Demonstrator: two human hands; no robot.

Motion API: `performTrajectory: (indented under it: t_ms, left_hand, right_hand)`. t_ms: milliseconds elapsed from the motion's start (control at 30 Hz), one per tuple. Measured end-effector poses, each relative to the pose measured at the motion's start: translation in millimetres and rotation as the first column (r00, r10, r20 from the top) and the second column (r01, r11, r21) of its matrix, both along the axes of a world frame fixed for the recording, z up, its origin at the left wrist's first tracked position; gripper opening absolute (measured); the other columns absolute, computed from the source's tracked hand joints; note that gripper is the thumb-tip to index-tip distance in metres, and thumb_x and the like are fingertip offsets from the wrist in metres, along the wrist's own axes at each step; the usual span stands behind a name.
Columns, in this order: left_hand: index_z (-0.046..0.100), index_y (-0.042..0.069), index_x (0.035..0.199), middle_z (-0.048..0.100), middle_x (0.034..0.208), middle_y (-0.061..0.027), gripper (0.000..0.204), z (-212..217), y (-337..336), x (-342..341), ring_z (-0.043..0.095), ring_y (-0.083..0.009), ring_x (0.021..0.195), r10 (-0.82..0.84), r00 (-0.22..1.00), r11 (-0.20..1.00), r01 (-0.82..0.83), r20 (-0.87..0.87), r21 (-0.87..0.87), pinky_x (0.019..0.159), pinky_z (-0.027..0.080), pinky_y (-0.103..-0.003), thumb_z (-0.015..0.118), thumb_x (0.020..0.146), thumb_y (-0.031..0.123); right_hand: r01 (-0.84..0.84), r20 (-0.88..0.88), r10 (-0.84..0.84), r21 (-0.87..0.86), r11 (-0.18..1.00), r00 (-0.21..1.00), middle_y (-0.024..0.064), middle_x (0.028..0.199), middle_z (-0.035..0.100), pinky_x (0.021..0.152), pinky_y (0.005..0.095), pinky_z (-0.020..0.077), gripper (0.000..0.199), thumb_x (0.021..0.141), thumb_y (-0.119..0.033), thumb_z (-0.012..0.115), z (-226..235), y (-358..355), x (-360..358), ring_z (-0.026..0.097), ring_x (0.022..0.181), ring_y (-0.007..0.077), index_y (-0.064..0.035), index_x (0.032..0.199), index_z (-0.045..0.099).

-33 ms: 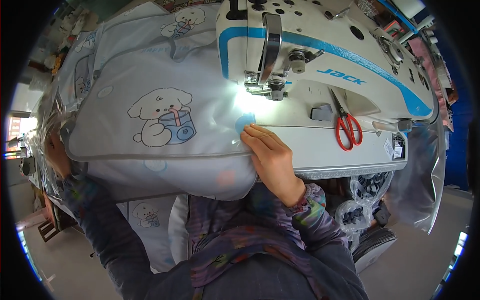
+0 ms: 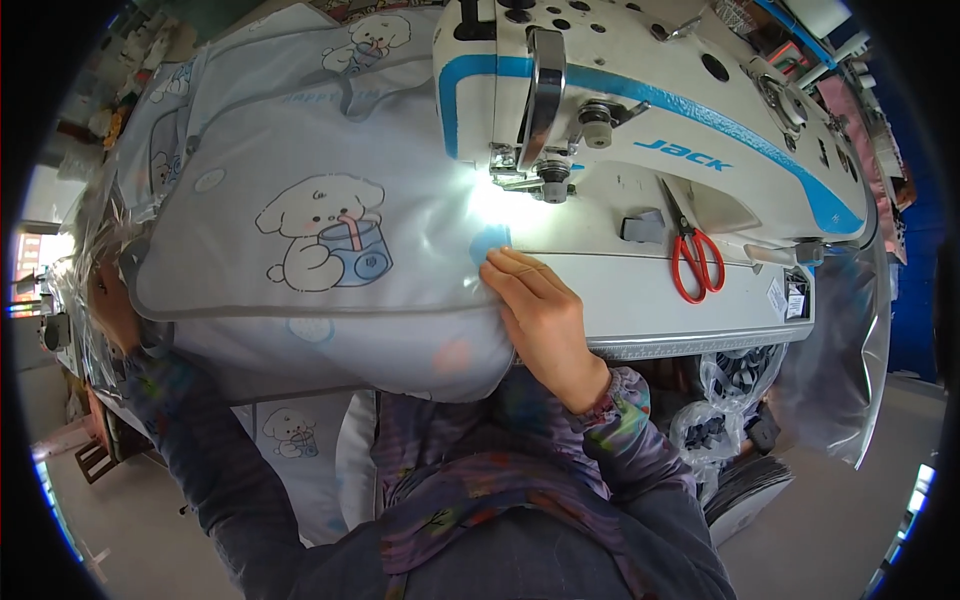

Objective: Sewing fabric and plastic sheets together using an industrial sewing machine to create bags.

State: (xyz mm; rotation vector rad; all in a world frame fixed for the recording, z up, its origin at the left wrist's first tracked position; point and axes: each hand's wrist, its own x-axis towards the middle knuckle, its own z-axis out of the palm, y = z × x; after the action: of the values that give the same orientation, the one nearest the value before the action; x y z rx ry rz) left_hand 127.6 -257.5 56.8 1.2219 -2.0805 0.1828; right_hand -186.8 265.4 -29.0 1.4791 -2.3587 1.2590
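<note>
A light grey fabric piece (image 2: 220, 250) with a darker bound edge lies under the head of a white and blue sewing machine (image 2: 470, 110). It carries a printed white puppy sipping from a blue cup. My right hand (image 2: 548, 318) has its fingers pressed together on the right edge of this fabric, over a pale blue printed spot, just in front of the lit needle area. At the far left, my left hand (image 2: 113, 310) is beside the fabric's left edge, its fingers mostly hidden by the cloth and shiny clear plastic. The needle is lost in the lamp's glare.
Red-handled scissors (image 2: 697, 265) lie on the machine bed, beside a small grey block (image 2: 642, 226). More printed grey fabric (image 2: 260, 75) is heaped behind and hangs over the front edge. Clear plastic bags with dark strips (image 2: 715, 430) hang below the table at right.
</note>
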Motion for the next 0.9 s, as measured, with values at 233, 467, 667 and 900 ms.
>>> performTrajectory:
  t_ms: [233,467,667,900]
  left_hand:
    - [0.071,0.002,0.107,0.067,0.088,-0.0212,0.051,15.6,-44.3,-12.8,0.064,-0.0356,0.081,-0.085,0.996,0.995,0.084,-0.012,-0.058,0.073,0.047,-0.045,0.05,0.103,0.048]
    - [0.064,0.004,0.122,0.065,0.093,-0.0197,0.04,20.6,-112.4,-31.4,0.064,-0.037,0.083,-0.2,0.911,0.94,0.282,0.36,-0.19,0.073,0.048,-0.047,0.047,0.106,0.036]
    - [0.065,0.008,0.106,0.064,0.09,-0.0139,0.018,84.6,56.6,-140.9,0.065,-0.033,0.083,0.039,0.793,0.69,0.419,0.608,-0.59,0.069,0.053,-0.048,0.052,0.098,0.019]
    - [0.068,0.006,0.112,0.061,0.129,-0.0119,0.026,-58.4,181.1,-377.6,0.047,-0.0308,0.135,-0.602,0.776,0.723,0.63,0.19,-0.284,0.115,0.035,-0.05,0.058,0.089,0.014]
  right_hand:
    - [0.051,-0.092,-0.047,0.043,0.998,0.995,0.0133,0.119,0.07,0.089,0.0382,0.0494,0.033,0.084,-0.014,0.075,4.7,-7.4,-6.4,0.068,0.109,0.0289,-0.0046,0.116,0.071]
    - [0.062,-0.139,-0.045,0.123,0.99,0.989,0.0124,0.126,0.067,0.092,0.0398,0.0469,0.041,0.084,-0.021,0.076,5.0,-16.4,-8.8,0.062,0.115,0.0295,-0.0038,0.121,0.069]
    - [0.092,-0.194,-0.048,0.225,0.97,0.98,0.0117,0.131,0.06,0.095,0.0418,0.0419,0.051,0.083,-0.021,0.076,5.2,-23.9,-6.0,0.055,0.117,0.0312,-0.006,0.13,0.065]
    - [0.025,-0.152,0.008,0.21,0.977,0.988,0.0152,0.136,0.058,0.101,0.0424,0.0406,0.052,0.084,-0.017,0.075,7.1,-22.5,-7.6,0.053,0.122,0.0338,-0.0033,0.132,0.063]
